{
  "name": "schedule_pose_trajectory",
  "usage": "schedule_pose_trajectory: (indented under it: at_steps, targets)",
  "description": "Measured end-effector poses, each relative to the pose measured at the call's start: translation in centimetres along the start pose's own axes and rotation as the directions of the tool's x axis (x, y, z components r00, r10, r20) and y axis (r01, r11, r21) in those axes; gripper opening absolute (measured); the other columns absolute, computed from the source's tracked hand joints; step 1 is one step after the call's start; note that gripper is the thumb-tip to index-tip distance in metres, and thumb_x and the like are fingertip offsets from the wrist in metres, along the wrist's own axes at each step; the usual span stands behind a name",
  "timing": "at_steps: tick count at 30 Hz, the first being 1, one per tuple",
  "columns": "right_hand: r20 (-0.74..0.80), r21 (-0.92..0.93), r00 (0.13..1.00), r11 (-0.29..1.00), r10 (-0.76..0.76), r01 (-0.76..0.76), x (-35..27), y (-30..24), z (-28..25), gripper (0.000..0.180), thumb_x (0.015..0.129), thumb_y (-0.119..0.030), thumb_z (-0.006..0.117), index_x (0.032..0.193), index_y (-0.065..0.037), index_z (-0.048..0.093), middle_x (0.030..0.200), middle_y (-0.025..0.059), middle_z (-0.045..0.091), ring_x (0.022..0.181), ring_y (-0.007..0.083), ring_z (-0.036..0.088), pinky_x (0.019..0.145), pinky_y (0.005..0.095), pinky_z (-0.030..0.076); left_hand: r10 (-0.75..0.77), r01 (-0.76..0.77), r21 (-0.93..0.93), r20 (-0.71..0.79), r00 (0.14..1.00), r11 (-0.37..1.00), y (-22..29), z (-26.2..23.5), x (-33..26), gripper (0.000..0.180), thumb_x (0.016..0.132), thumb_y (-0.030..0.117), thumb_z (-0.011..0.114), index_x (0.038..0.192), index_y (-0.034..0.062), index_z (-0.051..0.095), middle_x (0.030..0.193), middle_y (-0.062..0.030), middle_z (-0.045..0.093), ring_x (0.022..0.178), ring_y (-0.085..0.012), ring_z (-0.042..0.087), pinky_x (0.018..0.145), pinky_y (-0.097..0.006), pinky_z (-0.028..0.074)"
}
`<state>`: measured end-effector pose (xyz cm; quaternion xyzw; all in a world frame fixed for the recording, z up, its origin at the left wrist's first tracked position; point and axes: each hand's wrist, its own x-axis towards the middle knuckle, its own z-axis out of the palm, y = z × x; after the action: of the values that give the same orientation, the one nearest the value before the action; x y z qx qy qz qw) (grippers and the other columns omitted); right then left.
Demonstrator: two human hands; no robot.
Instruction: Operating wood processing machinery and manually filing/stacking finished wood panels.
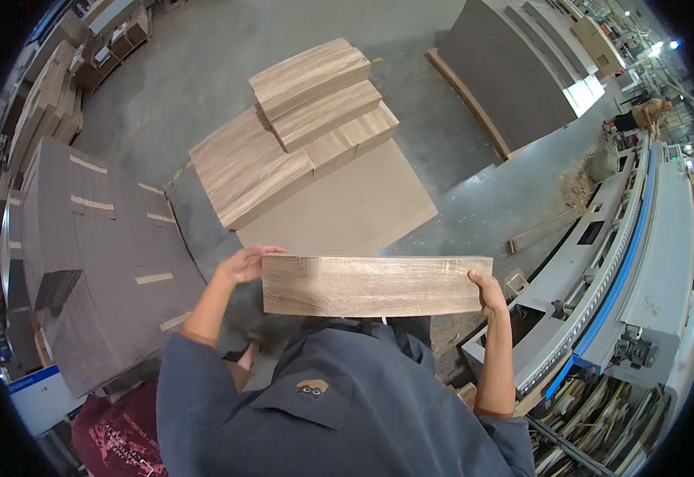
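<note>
A long wood-grain board (375,288) is held level across the front of my body, its broad face turned up. At its left end my left hand (245,263) is closed on the upper corner, with part of the fingers hidden behind the edge. My right hand (488,292) grips the opposite end, thumb on top and the other fingers underneath, out of sight. Beyond the board, stacks of similar wood-grain boards (315,75) rest in uneven heights on a flat tan sheet (363,215).
Large stacks of grey-brown panels stand at left (116,262) and far right (506,71). Along my right runs a long machine (641,262) with a blue strip; another person (645,117) is at its far end. Someone in a maroon shirt (120,429) is close by at lower left.
</note>
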<state>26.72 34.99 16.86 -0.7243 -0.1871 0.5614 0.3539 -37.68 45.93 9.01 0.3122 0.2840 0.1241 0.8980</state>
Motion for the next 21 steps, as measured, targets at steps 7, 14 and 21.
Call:
schedule_pose_trajectory:
  at_steps: [7,14,21]
  targets:
    - [0.078,-0.170,0.991,0.981,0.111,-0.097,15.3,-9.7,6.9,0.072,0.086,-0.026,0.092,0.136,0.015,0.060,0.126,0.0222,0.073,0.112,0.0293,0.072,0.100,0.0391,0.056,0.042,-0.260,-0.271,-0.614,0.789,0.927,-3.5,-2.1,5.9,0.053,0.100,0.032,0.073,0.142,0.0013,0.061,0.134,-0.0103,0.070,0.125,-0.0226,0.067,0.108,-0.041,0.054]
    - [0.128,-0.441,0.989,0.898,0.073,-0.009,41.6,-19.9,16.2,0.100,0.079,-0.038,0.097,0.145,0.017,0.047,0.132,0.0276,0.069,0.119,0.0309,0.070,0.104,0.0394,0.055,-0.120,-0.315,-0.376,-0.786,0.607,0.872,5.1,-13.4,19.8,0.055,0.097,0.014,0.073,0.148,0.0006,0.057,0.136,-0.0100,0.069,0.123,-0.0232,0.067,0.106,-0.039,0.055]
    - [0.286,-0.641,0.932,0.767,0.223,0.014,69.9,-24.9,29.4,0.115,0.087,-0.065,0.082,0.157,0.015,0.036,0.147,0.0317,0.060,0.140,0.0352,0.056,0.120,0.0446,0.042,-0.331,-0.265,-0.359,-0.932,0.145,0.895,13.2,-30.5,32.6,0.109,0.090,0.030,0.084,0.169,0.0003,0.015,0.167,-0.0180,0.038,0.153,-0.0362,0.040,0.122,-0.051,0.040]
